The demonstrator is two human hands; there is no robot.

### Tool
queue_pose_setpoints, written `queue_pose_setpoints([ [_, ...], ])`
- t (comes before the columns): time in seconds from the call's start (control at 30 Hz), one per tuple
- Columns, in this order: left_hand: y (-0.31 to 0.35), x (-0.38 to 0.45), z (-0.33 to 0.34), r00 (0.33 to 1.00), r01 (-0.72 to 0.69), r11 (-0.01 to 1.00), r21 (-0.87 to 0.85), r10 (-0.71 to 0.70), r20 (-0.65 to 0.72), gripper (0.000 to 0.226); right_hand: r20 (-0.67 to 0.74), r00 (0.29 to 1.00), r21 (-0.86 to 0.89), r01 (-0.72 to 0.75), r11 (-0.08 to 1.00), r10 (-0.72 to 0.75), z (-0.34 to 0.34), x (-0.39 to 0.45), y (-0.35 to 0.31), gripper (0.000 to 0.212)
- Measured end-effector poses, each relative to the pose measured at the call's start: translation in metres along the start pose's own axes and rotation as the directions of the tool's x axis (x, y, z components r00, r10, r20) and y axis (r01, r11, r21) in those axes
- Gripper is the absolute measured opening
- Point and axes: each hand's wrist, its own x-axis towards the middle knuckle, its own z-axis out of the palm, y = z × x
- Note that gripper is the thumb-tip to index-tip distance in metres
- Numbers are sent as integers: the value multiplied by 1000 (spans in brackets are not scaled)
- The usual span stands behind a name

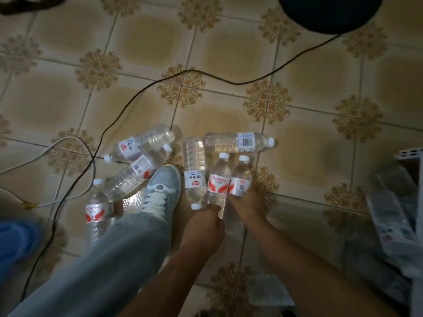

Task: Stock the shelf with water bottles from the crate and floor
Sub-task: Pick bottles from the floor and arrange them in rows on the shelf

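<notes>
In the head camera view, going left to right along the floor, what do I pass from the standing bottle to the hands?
Upright clear red-labelled water bottle → grey lace-up sneaker → lying clear bottle, cap toward the camera → left hand gripping a red-labelled bottle → right hand gripping a second bottle.

7 bottles (217, 184) lie on the tiled floor (297, 106), 3 left of a shoe (162, 188), 4 right.
</notes>
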Motion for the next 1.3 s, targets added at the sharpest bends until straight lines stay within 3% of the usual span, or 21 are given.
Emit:
queue_pose_setpoints([
  [0.2,4,0,-4,1000,21,999,-32,-21,13,31,45,998,177,-56,983,49,-17,-9,6,40],
  [0.43,75,-42,-31,1000,-20,968,-251,24,14,35,-21,999,336,45,941,-40,-135,-79,0,44],
  [0.63,203,-127,-70,967,-223,764,-606,251,-39,22,-238,942,376,315,871,-238,-282,-184,-27,35],
  [0.73,269,-194,-92,899,-387,653,-651,422,-111,42,-371,890,385,407,828,-265,-354,-247,-24,33],
  [0.83,325,-263,-100,809,-520,598,-610,574,-127,34,-509,825,394,475,787,-243,-419,-314,-8,46],
  [1.0,414,-387,-91,578,-679,382,-627,805,-135,36,-786,596,305,605,735,-164,-510,-438,35,55],
  [1.1,447,-461,-71,451,-683,261,-682,885,-112,43,-884,454,229,622,749,-107,-548,-513,72,58],
  [1.3,474,-574,-5,256,-672,202,-712,966,33,61,-971,236,173,602,780,34,-569,-639,173,50],
])
